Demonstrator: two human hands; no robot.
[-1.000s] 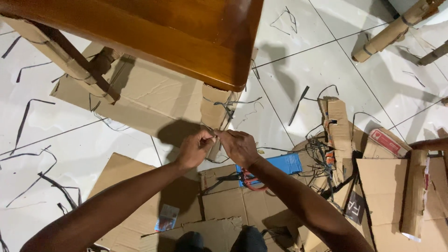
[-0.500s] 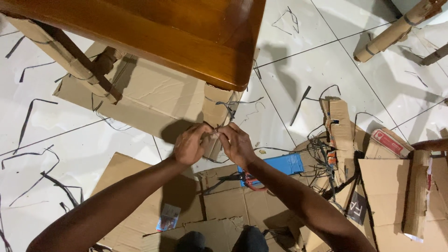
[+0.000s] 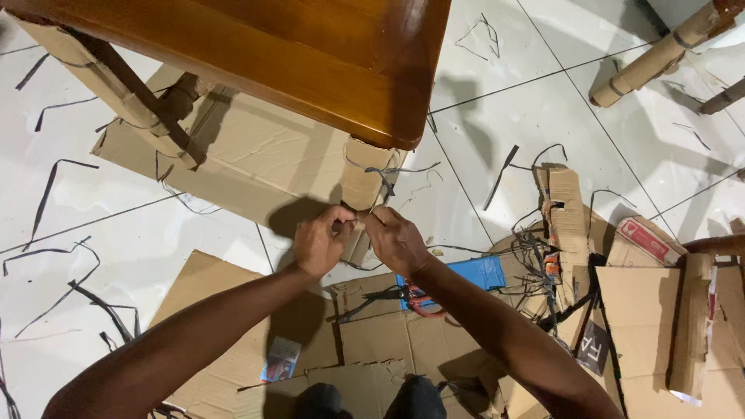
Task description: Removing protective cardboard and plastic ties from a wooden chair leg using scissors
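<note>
Both hands meet at the lower end of a cardboard-wrapped wooden leg (image 3: 363,186) that comes down from the corner of the glossy brown wooden bench (image 3: 310,54). The left hand (image 3: 320,240) and the right hand (image 3: 396,239) are closed in a narrow pinch, fingertips almost touching each other, each gripping what looks like an end of a thin dark plastic strap (image 3: 380,180) that runs round the cardboard sleeve; the strap ends themselves are too fine to make out clearly between the fingers. The leg lies directly ahead of the hands and slightly above them in the head view, its long axis running from the bench corner down toward the knuckles, so the hands sit at its near end, one on either side and about equally close. A flat sheet of brown cardboard (image 3: 256,163) lies on the white tiled floor (image 3: 543,101) under the leg. Nearer the body, just below the right wrist, red-handled scissors (image 3: 411,298) rest on a blue flat packet (image 3: 473,273) among loose cardboard offcuts (image 3: 644,310) and curls of black strapping (image 3: 535,264), well within reach of the right hand.
</note>
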